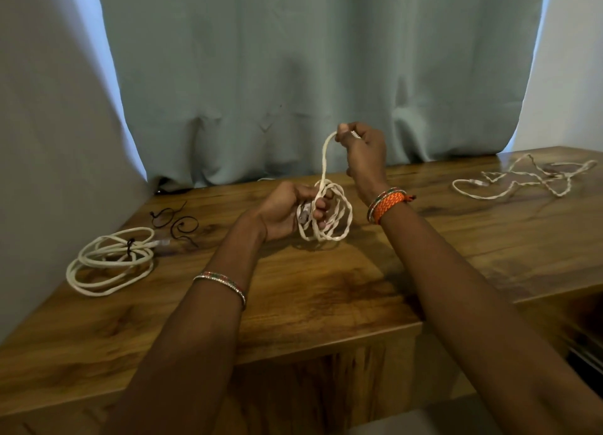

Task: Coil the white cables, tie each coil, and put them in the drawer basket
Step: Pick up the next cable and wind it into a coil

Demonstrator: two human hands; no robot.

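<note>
My left hand (pixel 287 208) grips a small coil of white cable (pixel 339 216) just above the wooden table (pixel 326 288). A free strand rises from that coil to my right hand (pixel 362 151), which pinches the cable's end high over the table. At the left lies a second white cable coil (pixel 109 261), bound with a dark tie (pixel 130 247). A third white cable (pixel 522 177) lies loose and tangled at the far right. The drawer basket is not in view.
Two curled dark wire ties (pixel 176 221) lie behind the tied coil. A pale green curtain (pixel 310 76) hangs behind the table. A wall (pixel 49 141) bounds the left side. The table's front edge steps back on the right, above a dark opening (pixel 584 336).
</note>
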